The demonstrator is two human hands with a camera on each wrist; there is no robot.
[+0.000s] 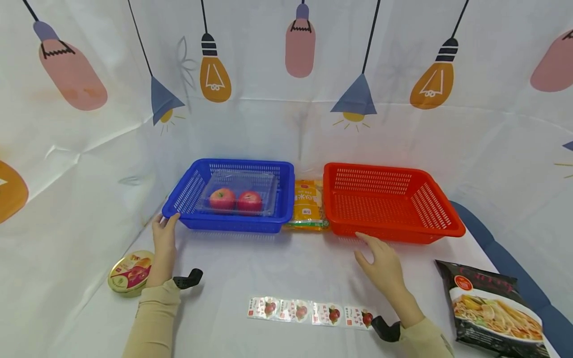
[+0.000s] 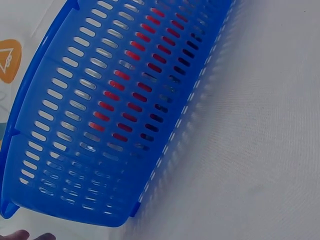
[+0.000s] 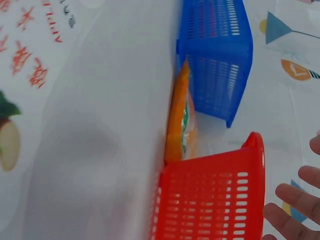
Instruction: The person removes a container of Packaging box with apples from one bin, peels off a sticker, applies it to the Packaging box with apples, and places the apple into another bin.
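Observation:
A blue plastic basket [image 1: 237, 224] holds a clear plastic box [image 1: 264, 180] with two red apples [image 1: 222, 199] in it. My left hand [image 1: 164, 243] is at its near left corner, and in the left wrist view the fingertips [image 2: 19, 235] show just past that corner. To the right stands a red plastic basket [image 1: 380, 231] with nothing in it. My right hand [image 1: 380, 261] hovers at its near side, fingers spread and holding nothing. Between the baskets lies an orange and yellow food packet [image 1: 308, 204], its sides partly covered by them.
A round, gold-rimmed tin [image 1: 130, 273] sits beside my left forearm. Near the front lies a strip of apple-printed sachets [image 1: 295, 311]. A black noodle packet [image 1: 492, 308] is at the right, by a blue chair [image 1: 506, 258]. A printed white curtain [image 1: 268, 129] hangs behind the baskets.

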